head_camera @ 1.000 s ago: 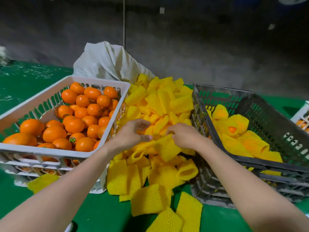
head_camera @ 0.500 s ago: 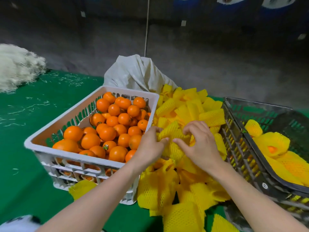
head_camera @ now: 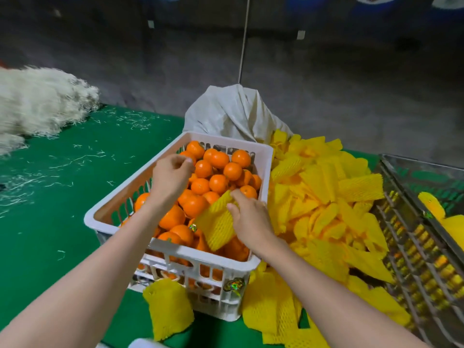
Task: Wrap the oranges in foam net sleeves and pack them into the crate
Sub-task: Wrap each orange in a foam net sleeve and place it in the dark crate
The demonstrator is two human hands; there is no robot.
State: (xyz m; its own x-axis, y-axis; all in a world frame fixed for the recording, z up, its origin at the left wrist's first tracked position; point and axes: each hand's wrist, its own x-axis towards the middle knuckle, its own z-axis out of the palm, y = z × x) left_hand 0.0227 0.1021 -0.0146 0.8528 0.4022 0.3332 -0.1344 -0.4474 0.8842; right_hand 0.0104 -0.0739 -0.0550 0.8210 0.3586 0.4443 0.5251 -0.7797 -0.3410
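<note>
1. At 10 o'clock a pile of white shreds (head_camera: 37,101) lay on the green surface (head_camera: 62,222), well apart from the work. It seemed to have no part in this step.
2. The white crate (head_camera: 266,153) stood in the middle and held the bare oranges (head_camera: 218,183). It was probably set there so that both arms could reach it.
3. The left grip (head_camera: 173,177) hovered over the crate's 11 o'clock corner with its fingers curled downward close to an orange. I could not tell whether it was grasping one or was clenched on nothing.
4. The right grip (head_camera: 251,219) pinched one foam net sleeve (head_camera: 216,222) between thumb and fingers. It held the sleeve over the oranges near the crate's 3 o'clock wall, I think so that the fruit would have a short way into it.
5. The heap of yellow sleeves (head_camera: 326,197) lay at 2 o'clock, touching the white crate, with a white sack (head_camera: 233,114) behind it at 12 o'clock. One loose sleeve (head_camera: 168,310) lay at 6 o'clock.
6. The dark crate (head_camera: 406,247) stood at 3 o'clock, just beside the heap. It held some wrapped oranges (head_camera: 437,209), so it looked like the place for packing.
</note>
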